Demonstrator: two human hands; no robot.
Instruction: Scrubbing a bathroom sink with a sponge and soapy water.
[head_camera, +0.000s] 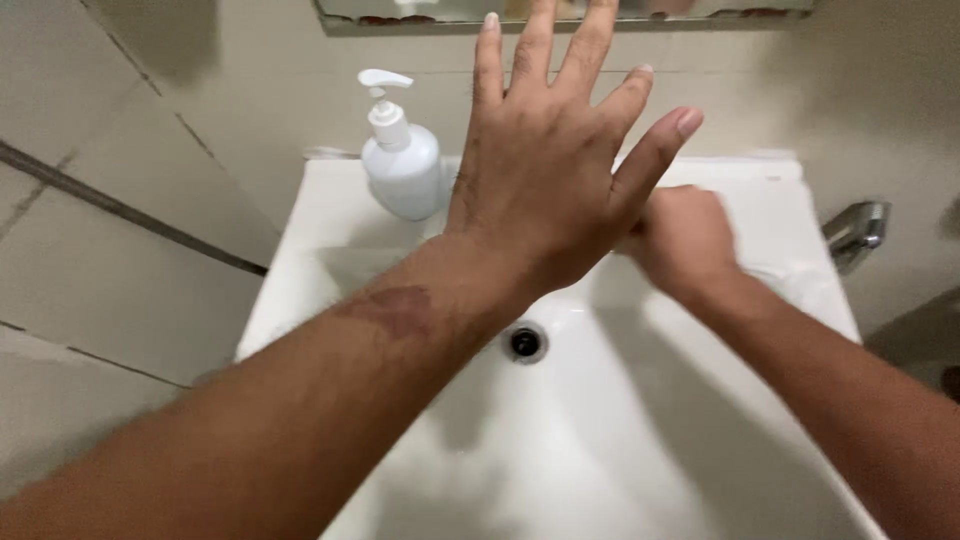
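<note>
Two hands over white sink (330, 200): left hand (545, 190) fingers spread; right hand (680, 240) fisted, contents hidden.

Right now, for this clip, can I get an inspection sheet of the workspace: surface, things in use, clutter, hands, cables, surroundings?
Surface: white ceramic wash basin, with a dark round drain near its middle.
Things in use: white plastic pump soap bottle upright on the basin's back left ledge, untouched.
Clutter: nothing seen.
Hands: left hand raised over the basin, fingers spread, holding nothing; right hand curled at the back of the basin, its grip partly hidden behind the left hand, contents cannot be told.
Cables: nothing seen.
Surroundings: beige tiled wall on the left; chrome metal fitting on the right; mirror edge above.
</note>
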